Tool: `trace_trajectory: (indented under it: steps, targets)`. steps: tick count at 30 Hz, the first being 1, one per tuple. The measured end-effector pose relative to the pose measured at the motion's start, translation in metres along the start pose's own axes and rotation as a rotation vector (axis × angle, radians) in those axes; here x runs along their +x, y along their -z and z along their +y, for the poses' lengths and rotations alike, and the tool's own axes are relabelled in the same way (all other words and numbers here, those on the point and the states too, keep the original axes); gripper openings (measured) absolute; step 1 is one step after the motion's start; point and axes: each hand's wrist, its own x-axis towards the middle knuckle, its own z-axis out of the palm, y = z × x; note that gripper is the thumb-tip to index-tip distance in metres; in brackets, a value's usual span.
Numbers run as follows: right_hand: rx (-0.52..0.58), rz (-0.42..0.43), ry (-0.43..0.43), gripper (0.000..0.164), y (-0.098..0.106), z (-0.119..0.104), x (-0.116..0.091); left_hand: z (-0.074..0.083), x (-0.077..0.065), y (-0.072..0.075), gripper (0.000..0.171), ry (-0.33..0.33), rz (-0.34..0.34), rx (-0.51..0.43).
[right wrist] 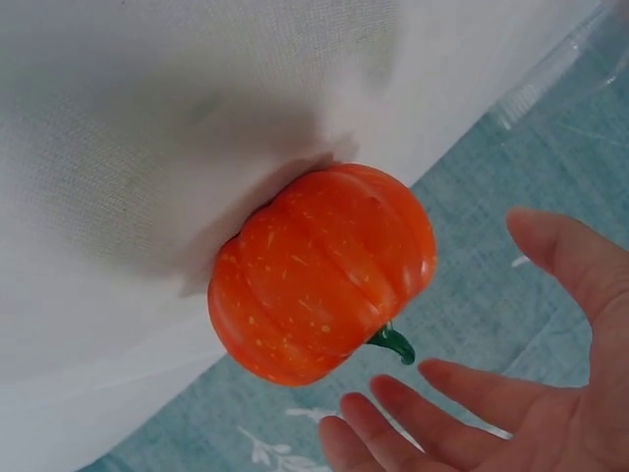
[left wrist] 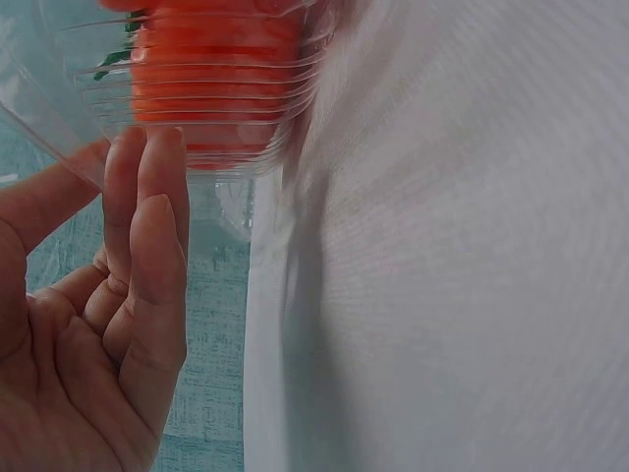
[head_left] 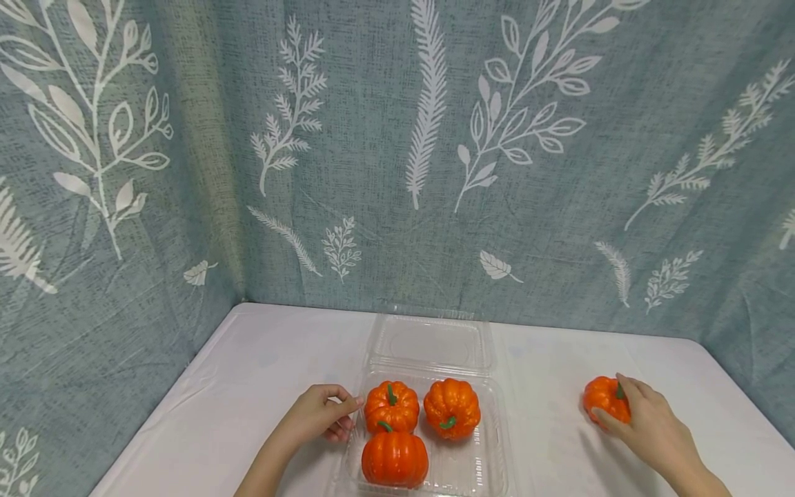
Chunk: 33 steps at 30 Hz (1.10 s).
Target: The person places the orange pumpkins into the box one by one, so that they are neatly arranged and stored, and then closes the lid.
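A clear plastic clamshell box (head_left: 456,469) lies unfolded on the table, its lid (head_left: 431,342) tipped back. Three toy pumpkins sit in its base: one at back left (head_left: 393,411), one at back right (head_left: 462,407) and one in front (head_left: 395,461). My left hand (head_left: 317,416) pinches the box's left rim between thumb and fingers; in the left wrist view its fingertips (left wrist: 167,143) lie against the ribbed wall. Over at the right, another orange pumpkin (right wrist: 324,275) with a green stem rests on the table. Around it my right hand (right wrist: 531,393) spreads its fingers, apart from the pumpkin.
A white cloth covers the table (head_left: 546,386). Behind and along both sides hangs a blue-green curtain (head_left: 373,152) with white leaf prints. The lid's far edge stands close to the curtain.
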Motion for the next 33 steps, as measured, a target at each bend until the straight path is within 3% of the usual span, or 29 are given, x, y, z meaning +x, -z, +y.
trace_trajectory:
  steps: [10, 33]
  targets:
    - [0.000, 0.012, 0.012, 0.096, -0.0044, 0.0036, 0.0037, 0.0000, 0.0001, -0.0003, 0.033, 0.005, 0.002, 0.000]
    - [0.035, -0.029, 0.010, 0.093, -0.0028, 0.0039, 0.0098, -0.0001, 0.0004, 0.0011, 0.035, -0.003, -0.013, -0.003]
